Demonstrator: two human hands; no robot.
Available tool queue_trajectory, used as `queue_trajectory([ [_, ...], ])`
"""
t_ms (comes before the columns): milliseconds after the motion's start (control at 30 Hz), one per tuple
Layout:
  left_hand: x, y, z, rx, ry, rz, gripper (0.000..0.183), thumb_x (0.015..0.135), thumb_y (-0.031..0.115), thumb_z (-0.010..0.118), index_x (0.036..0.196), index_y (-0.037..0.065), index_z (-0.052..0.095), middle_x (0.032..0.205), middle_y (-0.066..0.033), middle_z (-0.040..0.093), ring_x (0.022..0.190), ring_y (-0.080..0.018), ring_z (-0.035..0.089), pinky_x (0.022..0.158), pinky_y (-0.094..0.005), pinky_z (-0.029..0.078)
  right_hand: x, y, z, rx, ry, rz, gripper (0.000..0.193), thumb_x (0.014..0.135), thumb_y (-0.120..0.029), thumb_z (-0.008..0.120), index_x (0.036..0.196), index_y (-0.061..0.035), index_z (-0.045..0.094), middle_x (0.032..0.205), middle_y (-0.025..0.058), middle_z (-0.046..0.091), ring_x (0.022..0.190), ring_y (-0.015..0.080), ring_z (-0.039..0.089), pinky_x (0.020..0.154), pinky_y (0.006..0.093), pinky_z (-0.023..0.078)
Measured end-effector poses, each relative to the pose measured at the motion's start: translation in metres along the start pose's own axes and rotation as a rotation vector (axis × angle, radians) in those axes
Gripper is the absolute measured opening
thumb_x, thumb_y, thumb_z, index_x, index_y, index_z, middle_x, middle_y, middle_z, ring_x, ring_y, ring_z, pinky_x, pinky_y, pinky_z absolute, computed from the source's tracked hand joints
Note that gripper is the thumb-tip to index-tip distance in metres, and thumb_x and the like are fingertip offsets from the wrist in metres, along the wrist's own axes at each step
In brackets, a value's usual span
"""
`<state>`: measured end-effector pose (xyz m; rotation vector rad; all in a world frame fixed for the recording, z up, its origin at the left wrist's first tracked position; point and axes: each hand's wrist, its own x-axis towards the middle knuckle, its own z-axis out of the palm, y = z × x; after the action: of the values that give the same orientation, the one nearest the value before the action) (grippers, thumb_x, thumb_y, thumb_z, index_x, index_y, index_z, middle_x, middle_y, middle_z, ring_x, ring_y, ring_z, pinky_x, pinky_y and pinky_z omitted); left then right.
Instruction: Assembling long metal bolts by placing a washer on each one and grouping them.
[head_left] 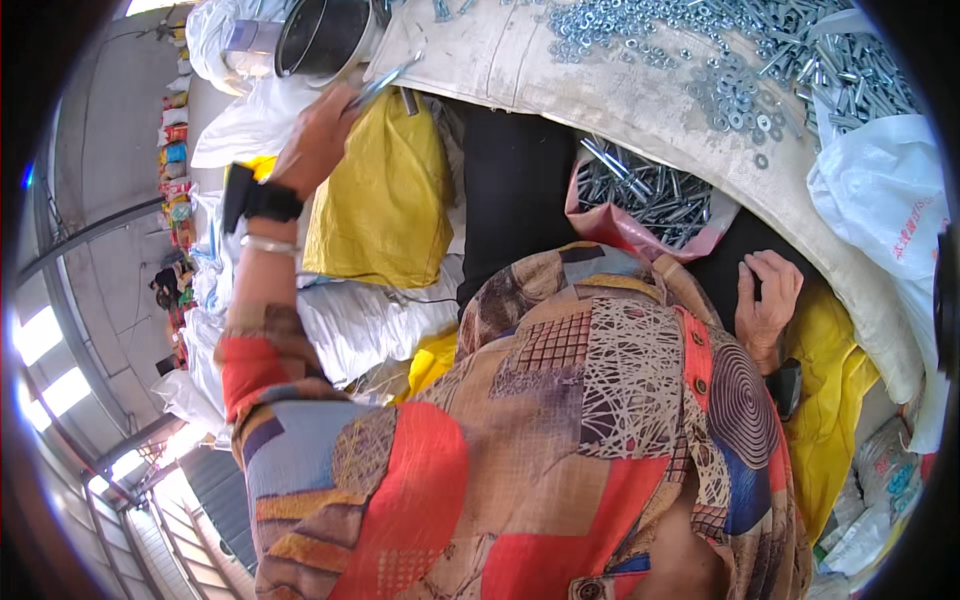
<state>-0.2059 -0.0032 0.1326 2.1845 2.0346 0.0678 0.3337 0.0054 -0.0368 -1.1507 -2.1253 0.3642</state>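
My left hand [318, 140] reaches out to the far left, its fingers closed round a shiny metal bolt [388, 80] that points up and to the right. Below it a short metal end [409, 101] shows against a yellow woven sack [385, 190]. On the right, by my leg, my right hand [768, 300] rests with its fingers loosely bent and apart, nothing visible in it. Between my legs a pink-lined bag [640, 228] holds many metal bolts [665, 205], several longer ones lying on top at its left.
A pale cloth-covered worktop [480, 60] carries scattered washers and nuts [735, 95] and a heap of bolts [860, 75]. A black bucket [325, 40] stands at the far left. White plastic bags [885, 190] hang at the right, above another yellow sack [825, 400].
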Motion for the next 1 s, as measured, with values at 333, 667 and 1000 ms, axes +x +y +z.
queue_trajectory([
  [333,-0.043,0.044,-0.124,-0.021,-0.139,-0.347,0.016,0.095,0.009,0.055,0.104,-0.003,0.058,0.094,-0.0097,0.065,0.086,-0.0130,0.058,0.078,-0.0284,0.047,0.007,-0.004,-0.001,0.020,-0.002,-0.033,0.023,0.076,0.000,0.072,0.096,-0.0059,0.063,0.095,0.0082,0.063,0.088,0.0264,0.060,0.083,0.0387,0.042],
  [667,0.167,0.070,-0.066,-0.693,0.044,0.081,0.023,0.098,0.020,0.054,0.106,0.000,0.062,0.108,-0.0080,0.066,0.099,-0.0134,0.061,0.094,-0.0283,0.047,0.010,-0.005,-0.006,0.030,0.039,-0.005,0.023,0.074,0.002,0.071,0.094,-0.0057,0.062,0.092,0.0085,0.062,0.084,0.0262,0.060,0.079,0.0398,0.042],
  [1000,0.222,0.002,0.048,-0.410,-0.083,-0.216,0.030,0.096,0.028,0.054,0.097,0.000,0.064,0.092,-0.0089,0.068,0.089,-0.0175,0.061,0.082,-0.0326,0.045,0.019,-0.003,0.002,0.035,0.032,0.018,0.023,0.071,0.002,0.072,0.091,-0.0060,0.063,0.091,0.0071,0.062,0.080,0.0250,0.060,0.077,0.0387,0.042],
])
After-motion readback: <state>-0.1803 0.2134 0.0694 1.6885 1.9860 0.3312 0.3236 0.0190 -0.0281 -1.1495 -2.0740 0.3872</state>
